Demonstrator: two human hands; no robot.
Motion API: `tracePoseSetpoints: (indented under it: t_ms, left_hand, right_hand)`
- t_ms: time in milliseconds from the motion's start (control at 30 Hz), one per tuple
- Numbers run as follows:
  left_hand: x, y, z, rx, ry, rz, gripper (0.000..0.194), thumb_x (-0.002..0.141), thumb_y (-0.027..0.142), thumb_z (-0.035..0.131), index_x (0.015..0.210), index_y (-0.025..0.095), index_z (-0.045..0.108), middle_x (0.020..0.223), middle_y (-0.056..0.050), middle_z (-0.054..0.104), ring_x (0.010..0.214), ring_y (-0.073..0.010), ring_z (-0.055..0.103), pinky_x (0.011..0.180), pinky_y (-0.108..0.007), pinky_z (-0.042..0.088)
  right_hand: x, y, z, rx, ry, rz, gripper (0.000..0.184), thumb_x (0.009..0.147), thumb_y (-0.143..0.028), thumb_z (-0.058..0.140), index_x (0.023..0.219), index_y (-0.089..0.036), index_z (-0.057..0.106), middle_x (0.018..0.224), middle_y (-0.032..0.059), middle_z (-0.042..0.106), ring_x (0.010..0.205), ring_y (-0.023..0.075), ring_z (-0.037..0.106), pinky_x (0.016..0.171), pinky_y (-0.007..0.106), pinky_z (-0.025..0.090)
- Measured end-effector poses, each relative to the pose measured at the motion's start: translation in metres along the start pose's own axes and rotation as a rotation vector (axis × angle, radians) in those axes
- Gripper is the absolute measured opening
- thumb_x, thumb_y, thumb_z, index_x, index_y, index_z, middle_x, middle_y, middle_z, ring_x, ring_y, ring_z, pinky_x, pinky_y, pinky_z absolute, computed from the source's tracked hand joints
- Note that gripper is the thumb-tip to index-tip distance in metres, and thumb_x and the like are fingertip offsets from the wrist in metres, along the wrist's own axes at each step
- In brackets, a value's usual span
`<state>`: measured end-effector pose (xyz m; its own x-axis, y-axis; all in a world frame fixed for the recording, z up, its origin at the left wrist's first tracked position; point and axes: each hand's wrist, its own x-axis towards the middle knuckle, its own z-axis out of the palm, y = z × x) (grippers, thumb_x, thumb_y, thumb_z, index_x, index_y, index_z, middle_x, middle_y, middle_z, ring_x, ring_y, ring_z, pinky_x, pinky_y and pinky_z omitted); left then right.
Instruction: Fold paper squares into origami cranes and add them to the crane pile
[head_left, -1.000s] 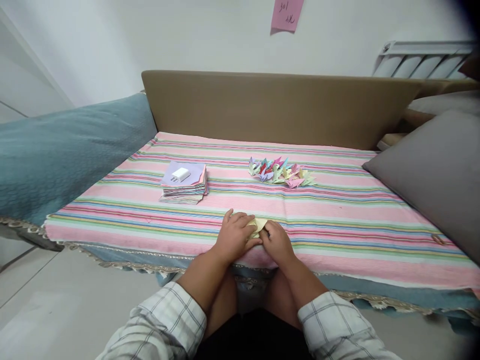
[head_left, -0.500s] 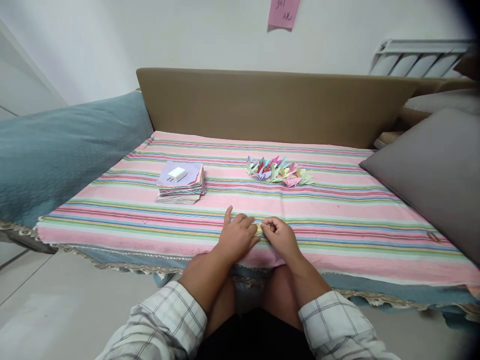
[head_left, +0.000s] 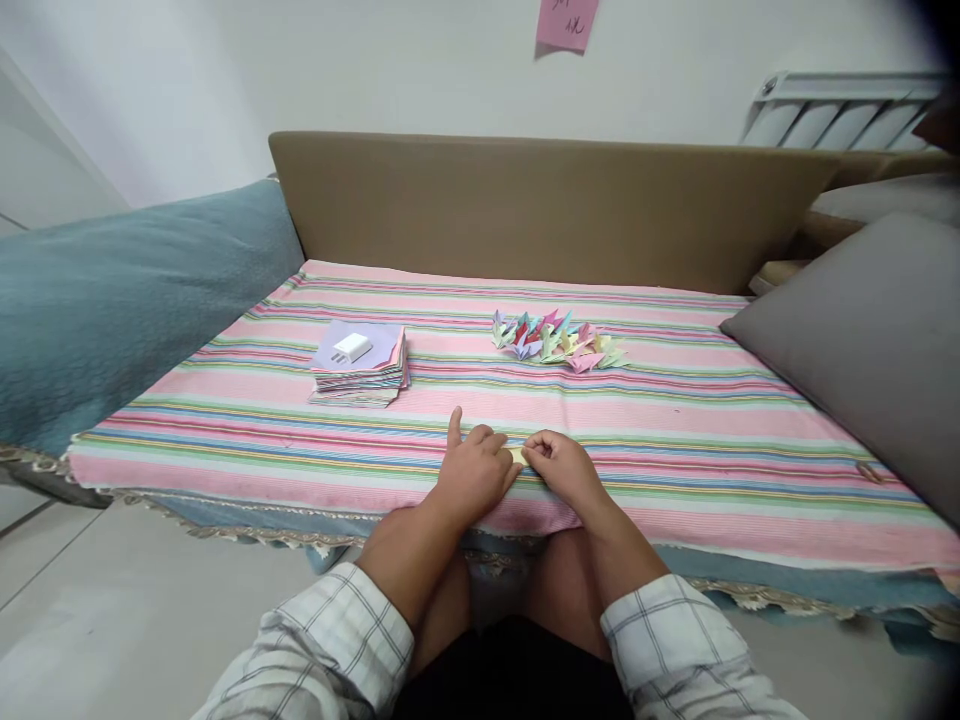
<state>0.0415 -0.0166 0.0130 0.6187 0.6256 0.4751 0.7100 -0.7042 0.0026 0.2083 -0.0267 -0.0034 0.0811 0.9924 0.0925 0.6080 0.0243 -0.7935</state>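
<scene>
Striped cloth extends before a brown backrest, which borders its rear edge. At far left, a blue armrest flanks the cloth's left edge. Inward from it stands a paper stack, with a white charger lying on top. Near the middle of the front edge, the left hand lies palm down, little finger raised, other fingers over a yellow paper; whether they grip or merely press cannot be told. Between the hands the paper shows as a narrow strip, its visible length roughly parallel to the front edge: just right of the left fingertips, just left of the right ones, neither hand nearer. The right hand appears to pinch its right end between thumb and forefinger. Beyond, toward the rear edge, lie folded papers in several colours. At far right, a grey pillow overlaps the right edge.
</scene>
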Motion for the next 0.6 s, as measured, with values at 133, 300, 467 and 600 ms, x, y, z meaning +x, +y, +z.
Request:
tracePoseSetpoints:
  t_ms: [133, 300, 467, 600]
  left_hand:
    - [0.0, 0.0, 0.001, -0.029, 0.054, -0.046, 0.02, 0.083, 0.028, 0.055, 0.067, 0.023, 0.066, 0.092, 0.0, 0.07, 0.092, -0.0213, 0.056, 0.105, -0.064, 0.0]
    - [0.001, -0.004, 0.004, -0.09, 0.054, -0.05, 0.01, 0.08, 0.028, 0.06, 0.072, 0.023, 0.064, 0.089, 0.002, 0.07, 0.088, -0.0191, 0.058, 0.105, -0.063, 0.0]
    - [-0.001, -0.008, 0.005, -0.071, 0.008, -0.031, 0.008, 0.079, 0.025, 0.061, 0.087, 0.024, 0.064, 0.077, 0.002, 0.07, 0.082, -0.0173, 0.059, 0.106, -0.058, 0.005]
    - [-0.004, -0.011, 0.008, -0.083, 0.025, 0.004, 0.011, 0.083, 0.026, 0.058, 0.09, 0.03, 0.066, 0.083, 0.003, 0.071, 0.082, -0.0161, 0.059, 0.105, -0.059, 0.002]
  right_hand:
    - [0.001, 0.007, 0.002, 0.082, -0.019, -0.005, 0.018, 0.075, -0.03, 0.053, 0.082, -0.02, 0.065, 0.076, 0.0012, 0.065, 0.067, 0.0155, 0.058, 0.061, 0.026, 0.044]
    - [-0.001, 0.012, 0.003, 0.099, 0.035, -0.084, 0.02, 0.075, -0.024, 0.053, 0.089, -0.021, 0.068, 0.091, 0.0046, 0.066, 0.081, 0.0177, 0.061, 0.074, 0.031, 0.047]
    - [-0.001, 0.009, 0.0, 0.053, 0.015, -0.139, 0.02, 0.077, -0.018, 0.052, 0.082, -0.023, 0.07, 0.089, 0.0037, 0.066, 0.086, 0.0182, 0.061, 0.081, 0.033, 0.047]
    - [-0.002, 0.011, -0.002, 0.012, -0.014, -0.191, 0.023, 0.08, -0.015, 0.05, 0.084, -0.024, 0.071, 0.09, 0.0037, 0.066, 0.088, 0.0178, 0.061, 0.082, 0.033, 0.048]
